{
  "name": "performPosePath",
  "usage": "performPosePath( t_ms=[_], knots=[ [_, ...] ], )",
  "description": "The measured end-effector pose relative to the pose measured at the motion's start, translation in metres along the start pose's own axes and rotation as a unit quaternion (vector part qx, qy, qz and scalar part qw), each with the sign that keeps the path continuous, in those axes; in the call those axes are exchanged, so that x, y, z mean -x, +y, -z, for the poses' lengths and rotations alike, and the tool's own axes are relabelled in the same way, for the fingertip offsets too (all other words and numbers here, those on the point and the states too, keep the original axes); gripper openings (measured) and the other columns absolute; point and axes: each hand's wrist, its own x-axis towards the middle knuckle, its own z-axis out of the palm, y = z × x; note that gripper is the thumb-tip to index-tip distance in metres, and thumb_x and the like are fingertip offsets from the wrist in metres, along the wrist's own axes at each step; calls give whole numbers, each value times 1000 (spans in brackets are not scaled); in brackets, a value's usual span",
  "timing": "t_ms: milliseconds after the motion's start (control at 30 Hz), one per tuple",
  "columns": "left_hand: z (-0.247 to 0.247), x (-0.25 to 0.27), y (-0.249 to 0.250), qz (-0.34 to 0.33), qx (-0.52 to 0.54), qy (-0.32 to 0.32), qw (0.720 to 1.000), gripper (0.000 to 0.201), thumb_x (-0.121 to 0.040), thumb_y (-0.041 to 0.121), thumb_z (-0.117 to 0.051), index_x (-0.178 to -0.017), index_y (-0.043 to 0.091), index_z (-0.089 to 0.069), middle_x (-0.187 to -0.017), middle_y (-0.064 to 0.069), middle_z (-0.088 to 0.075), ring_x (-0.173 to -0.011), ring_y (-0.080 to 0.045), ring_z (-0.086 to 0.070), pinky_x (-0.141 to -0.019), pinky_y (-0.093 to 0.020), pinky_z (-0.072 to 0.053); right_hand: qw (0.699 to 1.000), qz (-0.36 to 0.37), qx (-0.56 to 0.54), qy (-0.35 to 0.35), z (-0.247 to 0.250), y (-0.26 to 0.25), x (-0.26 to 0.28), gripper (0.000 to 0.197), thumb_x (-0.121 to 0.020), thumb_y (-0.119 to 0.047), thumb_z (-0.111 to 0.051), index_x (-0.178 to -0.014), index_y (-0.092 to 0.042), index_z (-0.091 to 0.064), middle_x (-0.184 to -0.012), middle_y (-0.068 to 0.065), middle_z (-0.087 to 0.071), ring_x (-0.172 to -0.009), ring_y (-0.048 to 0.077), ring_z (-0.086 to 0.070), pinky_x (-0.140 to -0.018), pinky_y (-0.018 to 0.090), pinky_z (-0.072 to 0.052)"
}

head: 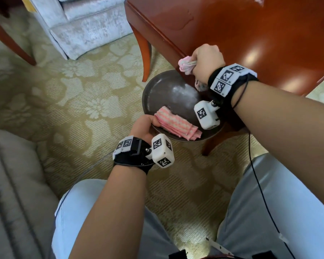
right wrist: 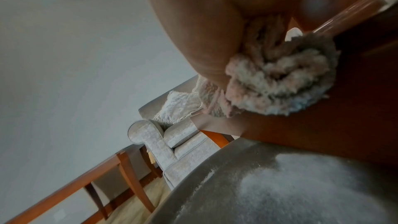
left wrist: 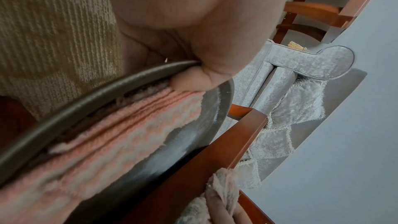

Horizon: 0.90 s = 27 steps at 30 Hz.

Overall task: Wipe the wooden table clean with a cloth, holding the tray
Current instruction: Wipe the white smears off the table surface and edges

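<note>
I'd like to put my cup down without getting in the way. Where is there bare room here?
The wooden table top looks bare beyond the right hand, which bunches a cloth at its near edge. The tray, gripped by the left hand below that edge, is crowded: white powder and a folded cloth fill most of it.

Open carpet (head: 69, 101) left of tray (head: 157, 86); table edge (head: 157, 30) overhangs tray's far side; table leg (head: 145, 53) behind it
</note>
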Motion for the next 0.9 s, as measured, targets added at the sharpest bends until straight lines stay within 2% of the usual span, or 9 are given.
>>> performPosePath(
  t_ms=[133, 233, 333, 467, 533, 633, 733, 833, 900],
  knots=[
    [-1, 0, 1, 1, -15, -1, 1000, 24, -74, -4, -26, -71, 3, -49, -65, -12, -57, -56, -30, -62, -52, -29, -56, 992, 80, 96, -32, 17, -7, -6, 40, -83, -3, -68, -122, -12, -66, -113, 16, -60, -102, 34, -61, -81, 38, -49],
    [-7, 5, 0, -5, -4, -11, 1000, 23, -68, -5, -28, -68, 2, -50, -58, -11, -59, -50, -28, -63, -48, -28, -55, 984, 100, 138, -50, 17, -6, -6, 27, -86, -4, -62, -113, -8, -64, -109, 14, -53, -104, 35, -57, -74, 37, -45],
    [-9, 5, -2, -10, 3, 0, 1000, 30, -80, -5, -21, -67, 3, -48, -55, -10, -58, -47, -27, -62, -47, -27, -54, 974, 112, 180, -83, -5, -1, 2, 19, -91, -8, -55, -109, -13, -56, -120, 12, -45, -110, 34, -47, -74, 39, -41],
    [-12, 6, -1, -15, -12, 11, 1000, 23, -71, -7, -26, -65, 4, -46, -53, -10, -56, -45, -26, -60, -45, -26, -53, 976, 115, 176, -58, -15, 10, 14, 26, -91, -3, -53, -115, -8, -62, -122, 9, -42, -112, 35, -43, -74, 42, -43],
    [-12, 7, 0, -16, -17, 12, 1000, 26, -75, -7, -25, -64, 3, -45, -51, -10, -56, -43, -26, -60, -44, -25, -53, 971, 134, 194, -50, -13, 17, 22, 26, -92, -3, -53, -115, -7, -65, -121, 8, -41, -111, 36, -42, -76, 43, -45],
    [-11, 5, -1, -10, -24, 16, 1000, 24, -74, -6, -26, -67, 4, -47, -60, -12, -56, -50, -28, -60, -46, -26, -54, 963, 153, 210, -65, -8, 25, 32, 27, -94, -4, -51, -117, -5, -65, -122, 9, -42, -112, 36, -42, -77, 43, -44],
    [-11, 4, -4, -8, -23, 10, 1000, 22, -67, -5, -31, -73, 2, -50, -69, -13, -58, -58, -30, -62, -50, -29, -56, 959, 185, 188, -107, -8, 31, 38, 31, -90, -2, -52, -116, -11, -68, -117, 8, -51, -109, 34, -48, -75, 40, -41],
    [-10, 3, -7, -12, -18, 1, 1000, 26, -60, -4, -35, -78, -2, -54, -76, -16, -62, -67, -33, -64, -55, -33, -59, 962, 207, 89, -151, -4, 31, 46, 28, -84, 1, -55, -98, -16, -72, -96, 8, -60, -95, 33, -59, -73, 38, -48],
    [-9, 3, -8, -13, -23, 10, 1000, 28, -60, -4, -36, -82, 0, -53, -84, -17, -59, -74, -34, -62, -59, -35, -60, 967, 220, 19, -130, -1, 28, 49, 18, -86, -4, -53, -88, -11, -69, -90, 11, -60, -88, 32, -59, -76, 39, -49]
  ],
)
